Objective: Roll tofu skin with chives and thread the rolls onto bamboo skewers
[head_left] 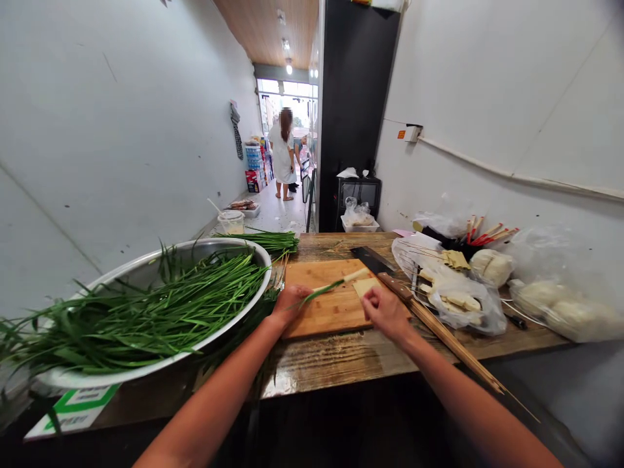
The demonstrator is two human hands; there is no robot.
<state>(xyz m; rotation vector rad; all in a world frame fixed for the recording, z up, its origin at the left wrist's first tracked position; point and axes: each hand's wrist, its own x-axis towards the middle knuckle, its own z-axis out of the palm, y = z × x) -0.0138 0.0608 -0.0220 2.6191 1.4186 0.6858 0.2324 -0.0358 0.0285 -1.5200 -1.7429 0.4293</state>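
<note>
My left hand (292, 303) is closed round the near end of a tofu skin roll (353, 275) with green chives (322, 290) along it, held above the wooden cutting board (322, 320). At the board's right side my right hand (386, 313) has its fingers pinched at the edge of a pale yellow, square tofu skin sheet (363, 286). Beyond the right hand lies a cleaver (373, 260) with a brown wooden handle. A bundle of thin wooden skewers (451, 341) runs from beside the handle toward the table's front edge.
A large metal basin (263, 273) heaped with long chives (195, 292) stands at left. More chives (273, 240) lie behind it, near a lidded plastic cup (231, 222). Plastic bags of pale food (458, 299) and red-tipped sticks (487, 233) crowd the right. People (283, 153) stand far back.
</note>
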